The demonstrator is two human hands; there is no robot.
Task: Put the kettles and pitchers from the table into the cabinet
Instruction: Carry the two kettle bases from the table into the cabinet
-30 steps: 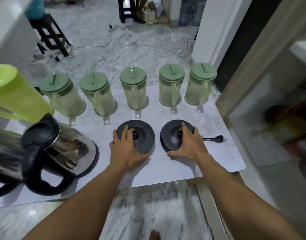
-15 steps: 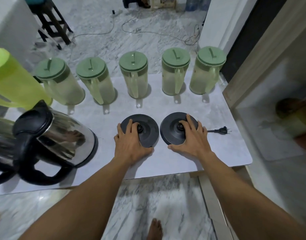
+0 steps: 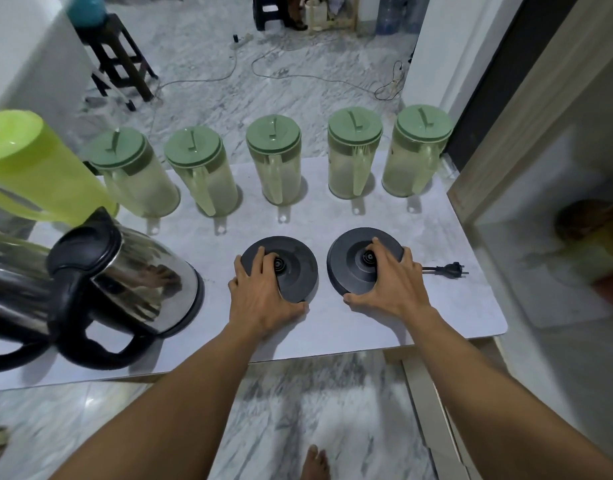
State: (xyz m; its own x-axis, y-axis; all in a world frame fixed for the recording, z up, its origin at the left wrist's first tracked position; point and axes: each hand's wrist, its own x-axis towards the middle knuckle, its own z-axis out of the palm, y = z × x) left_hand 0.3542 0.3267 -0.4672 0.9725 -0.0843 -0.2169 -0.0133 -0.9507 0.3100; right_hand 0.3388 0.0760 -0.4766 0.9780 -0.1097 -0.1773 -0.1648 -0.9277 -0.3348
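Observation:
Two round black kettle bases lie side by side on the white table (image 3: 336,337). My left hand (image 3: 260,299) grips the left base (image 3: 291,265) at its near left edge. My right hand (image 3: 391,285) grips the right base (image 3: 353,268), thumb at its near rim. A steel kettle (image 3: 125,282) with a black handle stands at the left, a second one partly cut off beside it. Several clear pitchers with green lids (image 3: 273,164) line the table's far edge. A lime pitcher (image 3: 31,171) stands far left.
A black plug (image 3: 450,270) on its cord lies right of the right base. The cabinet's wooden frame (image 3: 526,112) and blurred interior are at the right. A dark stool (image 3: 121,60) and loose cables lie on the marble floor beyond the table.
The view shifted slightly. Both hands stay on the bases, which sit a little closer together than a second ago.

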